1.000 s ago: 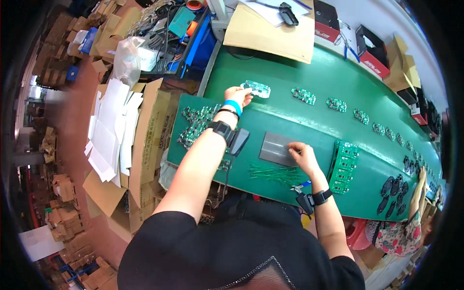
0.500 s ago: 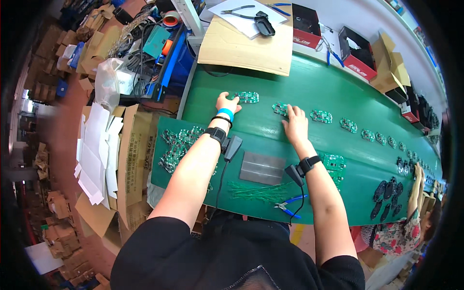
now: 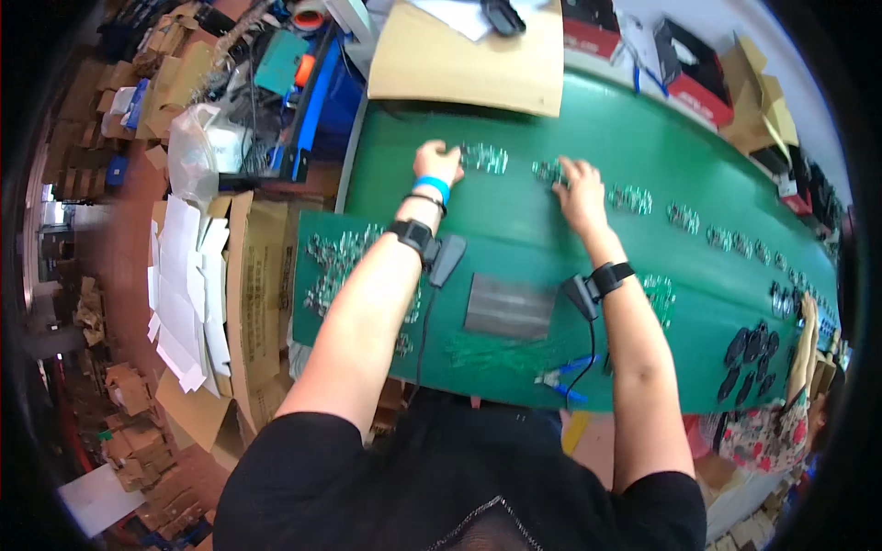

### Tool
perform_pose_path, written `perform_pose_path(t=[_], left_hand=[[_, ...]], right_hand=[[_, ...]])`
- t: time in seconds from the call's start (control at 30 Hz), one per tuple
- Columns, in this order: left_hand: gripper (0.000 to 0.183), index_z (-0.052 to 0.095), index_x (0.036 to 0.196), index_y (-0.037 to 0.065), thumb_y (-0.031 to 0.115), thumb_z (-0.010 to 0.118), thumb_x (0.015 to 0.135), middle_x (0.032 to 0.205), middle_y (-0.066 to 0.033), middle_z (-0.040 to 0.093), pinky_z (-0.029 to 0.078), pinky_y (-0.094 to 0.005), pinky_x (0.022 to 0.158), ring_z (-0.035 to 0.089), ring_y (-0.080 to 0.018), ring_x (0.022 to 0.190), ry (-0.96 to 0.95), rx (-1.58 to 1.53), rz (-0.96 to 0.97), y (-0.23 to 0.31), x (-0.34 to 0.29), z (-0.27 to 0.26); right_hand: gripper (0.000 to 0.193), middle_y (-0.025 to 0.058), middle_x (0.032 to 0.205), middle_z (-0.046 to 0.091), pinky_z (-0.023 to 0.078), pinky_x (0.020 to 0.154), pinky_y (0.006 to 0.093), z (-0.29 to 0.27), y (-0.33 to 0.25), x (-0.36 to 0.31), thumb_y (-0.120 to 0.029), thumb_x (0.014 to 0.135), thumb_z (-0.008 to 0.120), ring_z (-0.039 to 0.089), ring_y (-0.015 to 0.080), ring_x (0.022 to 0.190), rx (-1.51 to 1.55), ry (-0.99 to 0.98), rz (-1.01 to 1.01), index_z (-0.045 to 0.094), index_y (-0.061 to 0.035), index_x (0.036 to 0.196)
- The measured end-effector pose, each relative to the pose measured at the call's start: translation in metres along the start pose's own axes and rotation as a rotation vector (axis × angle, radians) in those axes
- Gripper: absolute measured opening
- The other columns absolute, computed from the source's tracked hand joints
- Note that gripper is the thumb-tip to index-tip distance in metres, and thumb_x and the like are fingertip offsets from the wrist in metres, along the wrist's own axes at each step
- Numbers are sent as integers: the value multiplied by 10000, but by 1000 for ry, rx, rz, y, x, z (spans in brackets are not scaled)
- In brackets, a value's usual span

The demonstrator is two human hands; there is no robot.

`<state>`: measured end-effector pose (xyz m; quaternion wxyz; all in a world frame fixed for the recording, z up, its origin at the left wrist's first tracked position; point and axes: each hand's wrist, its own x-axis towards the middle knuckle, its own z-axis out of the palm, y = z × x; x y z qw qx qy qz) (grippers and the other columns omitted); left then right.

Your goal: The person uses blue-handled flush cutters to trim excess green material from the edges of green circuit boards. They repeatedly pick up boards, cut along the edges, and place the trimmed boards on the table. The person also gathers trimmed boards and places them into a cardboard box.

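Note:
At the far left part of the green bench, my left hand [image 3: 438,163] is curled beside the left end of a green circuit board [image 3: 485,158]. Its fingers are blurred, so whether it grips that board is unclear. My right hand [image 3: 582,193] has its thumb and fingers around the right end of a second circuit board [image 3: 548,172], which lies flat. A row of similar boards [image 3: 631,199] runs off to the right. Closer to me, a heap of loose circuit boards [image 3: 338,266] lies left of a grey rectangular plate [image 3: 510,306].
Thin green strips [image 3: 501,351] and blue-handled pliers [image 3: 565,378] lie near the front edge. Cardboard [image 3: 469,64] stands at the back. Black casings [image 3: 753,354] lie to the right, near a co-worker's arm [image 3: 805,349]. Wrist devices trail cables [image 3: 424,340].
The view has shifted, so the bench appears higher and further right. My left hand sits slightly further left of its board. My right thumb and fingers have come in around the second board's end.

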<state>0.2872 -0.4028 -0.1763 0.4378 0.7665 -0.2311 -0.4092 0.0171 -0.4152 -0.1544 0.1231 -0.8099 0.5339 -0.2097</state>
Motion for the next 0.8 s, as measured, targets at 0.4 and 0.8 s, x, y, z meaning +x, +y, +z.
perform_pose_path(t=[0.4,0.8], left_hand=[[240,588,1149,40,178,561,955,952,-52,637,534,-250,727,625,-123,837,-544,-188,-201,-22,-211,-159],[204,606,1097,45,171,584,939,900,-59,648,515,-261,719,628,-152,802,-571,-473,-299,-42,-256,-169]], right_hand=[[826,236,1268,463,414,943,485,-129,21,-245,-269,659,834,473,394,1141,-338,47,545,443,-133,1374],[1148,212,1270,458,442,911,534,-128,41,-270,-424,560,851,515,373,1115,-316,-19,761,201,-235,1487]])
